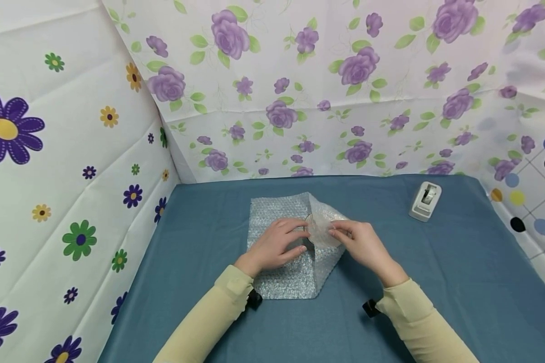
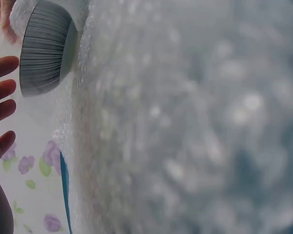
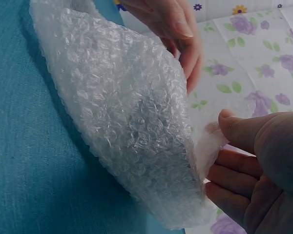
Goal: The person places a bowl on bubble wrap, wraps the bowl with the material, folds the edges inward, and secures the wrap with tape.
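Note:
A sheet of bubble wrap (image 1: 283, 282) lies on the blue cloth, its right side folded up and inward. In the left wrist view a grey ribbed bowl (image 2: 45, 51) stands on the sheet; in the head view the hands and raised wrap mostly hide it. My right hand (image 1: 365, 249) pinches the lifted edge of the wrap between thumb and fingers, as the right wrist view also shows. Over the sheet, my left hand (image 1: 277, 244) has its fingers spread loosely beside the bowl, fingertips near its rim.
A white tape dispenser (image 1: 425, 201) lies at the back right of the blue cloth (image 1: 200, 242). Flowered fabric (image 1: 272, 65) hangs behind the table and along the left; dotted fabric hangs at the right.

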`<state>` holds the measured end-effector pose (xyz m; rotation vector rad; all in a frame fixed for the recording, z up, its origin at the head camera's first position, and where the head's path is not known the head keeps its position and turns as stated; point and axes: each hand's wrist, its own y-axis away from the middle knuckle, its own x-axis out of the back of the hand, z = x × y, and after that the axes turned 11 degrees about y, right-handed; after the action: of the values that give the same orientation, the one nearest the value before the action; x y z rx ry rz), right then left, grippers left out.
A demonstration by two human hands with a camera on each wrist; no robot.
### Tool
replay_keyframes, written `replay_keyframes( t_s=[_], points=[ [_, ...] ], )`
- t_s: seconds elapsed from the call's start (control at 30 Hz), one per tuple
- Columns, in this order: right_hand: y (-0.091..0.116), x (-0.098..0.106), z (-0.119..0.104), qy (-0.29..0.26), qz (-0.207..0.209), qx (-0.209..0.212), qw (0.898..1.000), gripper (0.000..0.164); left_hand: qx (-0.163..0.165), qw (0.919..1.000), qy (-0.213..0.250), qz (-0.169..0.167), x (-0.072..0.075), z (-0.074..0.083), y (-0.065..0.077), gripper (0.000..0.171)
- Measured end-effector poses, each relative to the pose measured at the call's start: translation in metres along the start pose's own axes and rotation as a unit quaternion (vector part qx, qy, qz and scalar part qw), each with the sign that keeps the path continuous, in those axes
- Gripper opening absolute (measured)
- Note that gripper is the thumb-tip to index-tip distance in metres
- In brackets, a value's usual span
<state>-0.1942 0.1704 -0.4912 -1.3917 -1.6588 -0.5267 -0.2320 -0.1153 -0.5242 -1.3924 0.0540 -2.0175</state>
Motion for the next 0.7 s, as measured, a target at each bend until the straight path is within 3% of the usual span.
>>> replay_keyframes(
  t_s=[0.47, 0.6, 0.7],
  points=[
    [0.003, -0.008, -0.01, 0.044, 0.027, 0.025, 0.998, 0.022, 0.112, 0.9925, -0.007, 0.049, 0.012, -0.011, 0.03, 0.038],
    [0.004, -0.012, -0.014, 0.068, 0.037, 0.036, 0.996, 0.021, 0.149, 0.9859, -0.006, 0.076, 0.015, -0.018, 0.039, 0.037],
    [0.005, -0.014, -0.016, 0.082, 0.047, 0.043, 0.995, 0.019, 0.196, 0.9763, 0.015, 0.09, 0.019, -0.022, 0.044, 0.04]
  ],
)
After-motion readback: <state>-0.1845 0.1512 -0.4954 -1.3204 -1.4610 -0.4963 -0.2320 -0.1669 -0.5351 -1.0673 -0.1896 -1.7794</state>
